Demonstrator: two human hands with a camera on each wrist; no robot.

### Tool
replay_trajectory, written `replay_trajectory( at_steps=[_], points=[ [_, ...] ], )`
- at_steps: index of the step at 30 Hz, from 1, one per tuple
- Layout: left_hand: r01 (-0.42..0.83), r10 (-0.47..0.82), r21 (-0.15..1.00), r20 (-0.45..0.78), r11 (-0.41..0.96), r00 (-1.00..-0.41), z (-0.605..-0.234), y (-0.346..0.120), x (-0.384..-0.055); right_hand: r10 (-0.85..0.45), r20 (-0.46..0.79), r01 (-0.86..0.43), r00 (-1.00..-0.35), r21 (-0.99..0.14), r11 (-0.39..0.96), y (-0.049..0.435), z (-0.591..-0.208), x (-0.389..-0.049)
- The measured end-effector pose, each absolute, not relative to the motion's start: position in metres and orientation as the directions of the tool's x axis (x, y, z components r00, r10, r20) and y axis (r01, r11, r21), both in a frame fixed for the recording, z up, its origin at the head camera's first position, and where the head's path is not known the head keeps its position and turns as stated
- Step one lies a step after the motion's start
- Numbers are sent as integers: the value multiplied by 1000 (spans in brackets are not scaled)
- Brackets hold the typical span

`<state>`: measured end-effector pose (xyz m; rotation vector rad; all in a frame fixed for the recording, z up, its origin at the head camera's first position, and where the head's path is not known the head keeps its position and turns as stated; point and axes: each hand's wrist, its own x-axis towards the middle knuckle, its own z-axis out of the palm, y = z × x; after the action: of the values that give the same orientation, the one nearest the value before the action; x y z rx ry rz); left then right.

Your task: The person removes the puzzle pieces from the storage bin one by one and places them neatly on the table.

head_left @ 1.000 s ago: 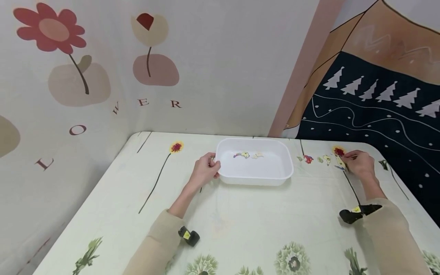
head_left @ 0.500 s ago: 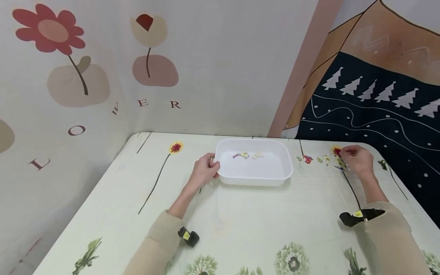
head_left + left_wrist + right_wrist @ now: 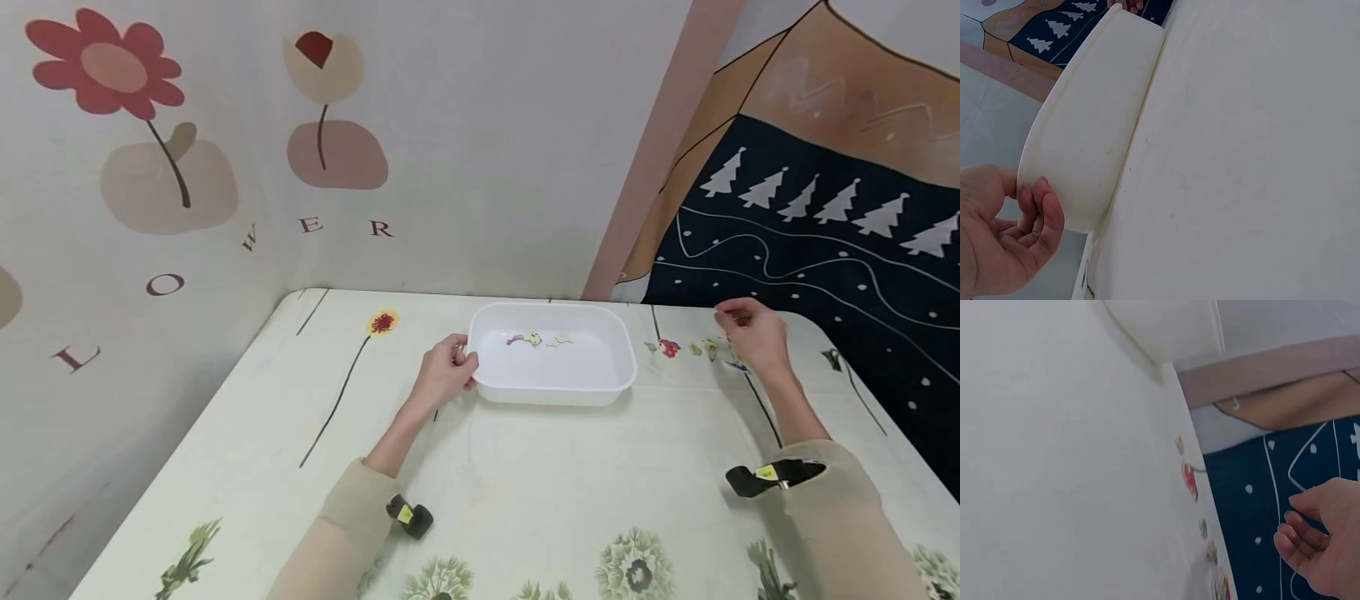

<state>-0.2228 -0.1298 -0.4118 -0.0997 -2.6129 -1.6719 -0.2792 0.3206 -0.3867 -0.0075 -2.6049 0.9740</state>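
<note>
My left hand [image 3: 442, 375] grips the left rim of a white plastic tray [image 3: 555, 396], thumb at the rim and fingers bent against the outer wall. The tray stands on the table, with several small colourful flat cutouts [image 3: 532, 339] inside. My right hand [image 3: 756, 340] is raised over the table's far right, thumb and index finger close together. Whether a small piece sits between them cannot be made out. Below and beside it lie more small cutouts, among them a red one [image 3: 668, 348] and a greenish-yellow one [image 3: 709, 348]. The right hand partly covers others.
A pale flower-print cloth [image 3: 480, 500] covers the table. Its far edge meets a printed curtain [image 3: 465, 150]; dark fabric with white trees [image 3: 810, 225] hangs at the right. Black wrist cameras [image 3: 409, 516] are strapped to both sleeves.
My right hand has risen off the cutouts at the far right and shifted left and away from me. The left hand and the tray keep their places.
</note>
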Motion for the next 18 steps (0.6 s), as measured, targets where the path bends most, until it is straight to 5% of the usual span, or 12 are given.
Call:
replay_trajectory(
  at_steps=[18],
  points=[
    [88,36,902,80,423,-996,-412,-130,-222,-51,343,-281,-938,-665,692,249,-364,-275]
  ],
)
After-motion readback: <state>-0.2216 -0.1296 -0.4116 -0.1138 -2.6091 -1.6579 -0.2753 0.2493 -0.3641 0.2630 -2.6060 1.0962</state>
